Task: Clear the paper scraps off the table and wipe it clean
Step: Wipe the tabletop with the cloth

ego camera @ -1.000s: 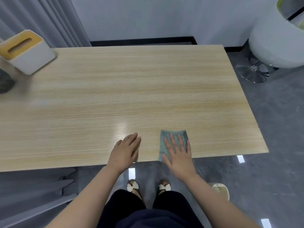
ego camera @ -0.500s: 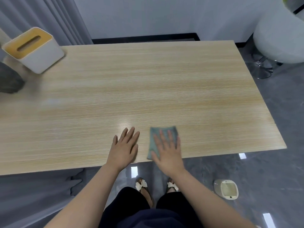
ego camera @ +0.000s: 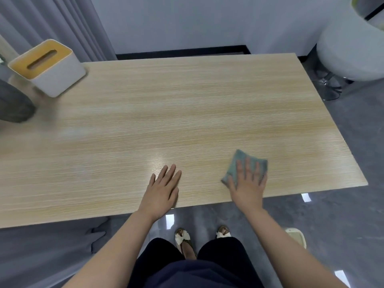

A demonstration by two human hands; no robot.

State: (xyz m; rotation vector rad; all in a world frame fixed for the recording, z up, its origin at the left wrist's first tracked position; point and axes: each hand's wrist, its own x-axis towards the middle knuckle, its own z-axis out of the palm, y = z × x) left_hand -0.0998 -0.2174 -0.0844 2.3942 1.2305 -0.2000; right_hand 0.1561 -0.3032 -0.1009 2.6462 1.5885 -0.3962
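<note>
Right hand (ego camera: 248, 183) presses the cloth (ego camera: 243, 163) flat-fingered near the worktop (ego camera: 187, 104) lower-right edge (left hand (ego camera: 161, 192) flat beside, grip open).

Light wood table (ego camera: 187, 113) – tissue box (ego camera: 47, 67) and dark grey object (ego camera: 14, 104) upper left. Teal cloth (ego camera: 248, 161) lower right – both hands flat near the bottom edge.
</note>
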